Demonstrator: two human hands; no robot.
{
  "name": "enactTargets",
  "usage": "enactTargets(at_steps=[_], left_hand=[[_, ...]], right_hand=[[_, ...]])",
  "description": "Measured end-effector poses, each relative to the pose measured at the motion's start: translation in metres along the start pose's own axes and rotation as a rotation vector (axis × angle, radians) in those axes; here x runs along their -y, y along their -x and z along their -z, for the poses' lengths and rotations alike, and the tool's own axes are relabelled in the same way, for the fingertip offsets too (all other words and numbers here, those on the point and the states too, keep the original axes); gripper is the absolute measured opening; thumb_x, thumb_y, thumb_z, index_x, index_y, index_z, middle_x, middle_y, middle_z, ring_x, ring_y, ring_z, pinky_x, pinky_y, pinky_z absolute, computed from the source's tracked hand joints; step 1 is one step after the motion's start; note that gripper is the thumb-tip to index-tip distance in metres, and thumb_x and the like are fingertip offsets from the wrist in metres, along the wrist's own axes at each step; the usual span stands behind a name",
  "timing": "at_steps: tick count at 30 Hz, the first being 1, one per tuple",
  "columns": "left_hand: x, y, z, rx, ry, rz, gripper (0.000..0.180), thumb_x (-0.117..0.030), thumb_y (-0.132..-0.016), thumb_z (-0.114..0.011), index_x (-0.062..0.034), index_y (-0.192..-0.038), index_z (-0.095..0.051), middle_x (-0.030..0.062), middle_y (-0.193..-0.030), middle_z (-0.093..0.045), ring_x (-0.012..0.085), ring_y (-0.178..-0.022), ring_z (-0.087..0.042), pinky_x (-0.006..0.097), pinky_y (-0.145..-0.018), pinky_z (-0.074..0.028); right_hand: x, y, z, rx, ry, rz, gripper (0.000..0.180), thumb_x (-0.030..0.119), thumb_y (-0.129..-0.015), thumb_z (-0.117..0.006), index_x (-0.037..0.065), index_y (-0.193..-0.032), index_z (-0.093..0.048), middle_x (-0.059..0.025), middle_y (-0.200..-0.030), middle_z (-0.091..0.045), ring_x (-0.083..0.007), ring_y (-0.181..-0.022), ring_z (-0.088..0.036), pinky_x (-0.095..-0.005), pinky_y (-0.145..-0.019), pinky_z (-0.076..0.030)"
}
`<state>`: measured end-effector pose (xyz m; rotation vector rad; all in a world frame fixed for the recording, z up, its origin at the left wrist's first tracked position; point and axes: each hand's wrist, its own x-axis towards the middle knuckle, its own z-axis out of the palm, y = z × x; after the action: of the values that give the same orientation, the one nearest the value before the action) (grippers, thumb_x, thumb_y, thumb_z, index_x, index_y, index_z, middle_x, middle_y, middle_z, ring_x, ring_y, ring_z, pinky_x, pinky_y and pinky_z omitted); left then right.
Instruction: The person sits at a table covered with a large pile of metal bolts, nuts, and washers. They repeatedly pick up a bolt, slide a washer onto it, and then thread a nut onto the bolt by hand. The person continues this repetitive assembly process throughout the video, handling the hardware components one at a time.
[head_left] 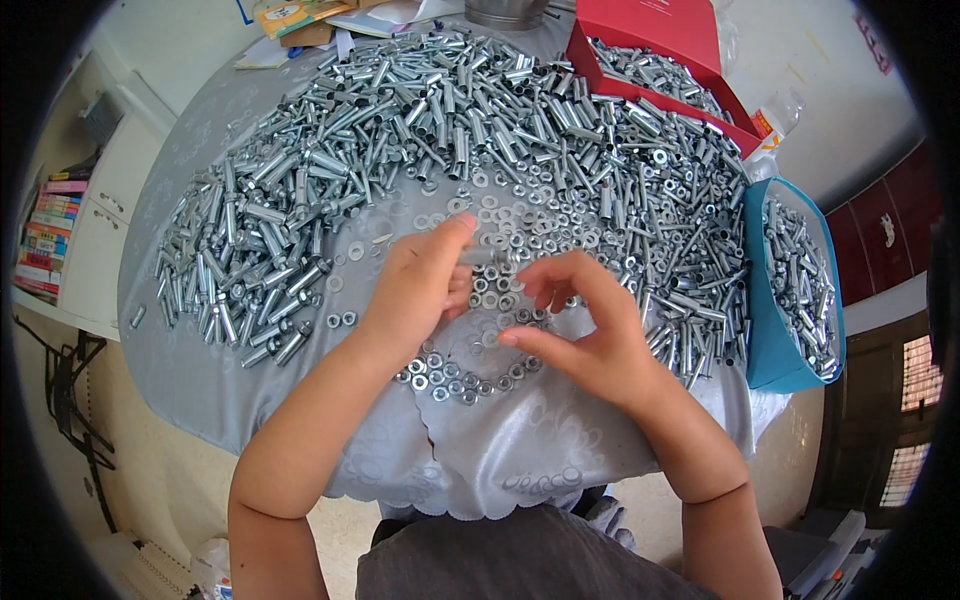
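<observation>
The left hand (418,285) pinches a small grey metal part (478,257) between thumb and fingers, above the middle of the desk (200,390). What kind of part it is I cannot tell, because it is blurred. The right hand (585,335) is just beside it, fingers curled, and the thumb and forefinger are pressed close together; whether they hold something is not visible.

Under both hands lies a loose spread of nuts and washers (470,375) on the grey tablecloth (520,450). Around it, in a wide arc from the left to the right, lies a big heap of silver bolts and sleeves (400,120); it closes the hands in on three sides.

At the far right edge there is a red box (655,50), open, with more silver bolts inside. Near the right side stands a blue container (770,330), also filled with the same metal parts. At the far edge lie some papers (300,20). On the left, beside the desk, a white shelf (90,250) carries books (50,235).
</observation>
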<state>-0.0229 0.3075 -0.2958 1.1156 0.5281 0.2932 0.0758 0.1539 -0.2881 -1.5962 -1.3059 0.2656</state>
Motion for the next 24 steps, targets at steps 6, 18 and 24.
enactTargets(at_steps=[6,18,24], left_hand=[[-0.004,-0.002,0.002,-0.05,0.05,-0.024,0.028,-0.031,-0.088,-0.051,-0.0047,-0.086,-0.043,-0.0047,-0.051,-0.027,0.0074,-0.042,-0.029,0.025,-0.043,-0.028],[-0.002,-0.003,0.002,-0.052,0.011,-0.033,0.03,-0.033,-0.089,-0.051,-0.0037,-0.087,-0.044,-0.005,-0.051,-0.028,0.0068,-0.042,-0.03,0.025,-0.042,-0.029],[0.0,-0.004,0.003,-0.07,0.0,-0.018,0.029,-0.033,-0.089,-0.051,-0.0047,-0.083,-0.044,-0.0052,-0.051,-0.029,0.0067,-0.042,-0.031,0.024,-0.043,-0.029]], right_hand=[[-0.012,0.001,-0.002,0.139,0.362,0.133,0.026,0.014,-0.067,-0.072,0.005,-0.09,-0.061,-0.0081,-0.086,-0.056,-0.0262,-0.081,-0.054,-0.0345,-0.073,-0.046],[-0.007,0.002,0.012,0.26,0.443,0.011,0.022,0.017,-0.07,-0.069,0.005,-0.084,-0.057,-0.0104,-0.081,-0.058,-0.0289,-0.077,-0.057,-0.0377,-0.069,-0.046],[-0.009,0.004,0.012,0.263,0.384,-0.012,0.017,0.008,-0.072,-0.062,0.003,-0.088,-0.056,-0.011,-0.082,-0.058,-0.0294,-0.078,-0.057,-0.0382,-0.07,-0.046]])
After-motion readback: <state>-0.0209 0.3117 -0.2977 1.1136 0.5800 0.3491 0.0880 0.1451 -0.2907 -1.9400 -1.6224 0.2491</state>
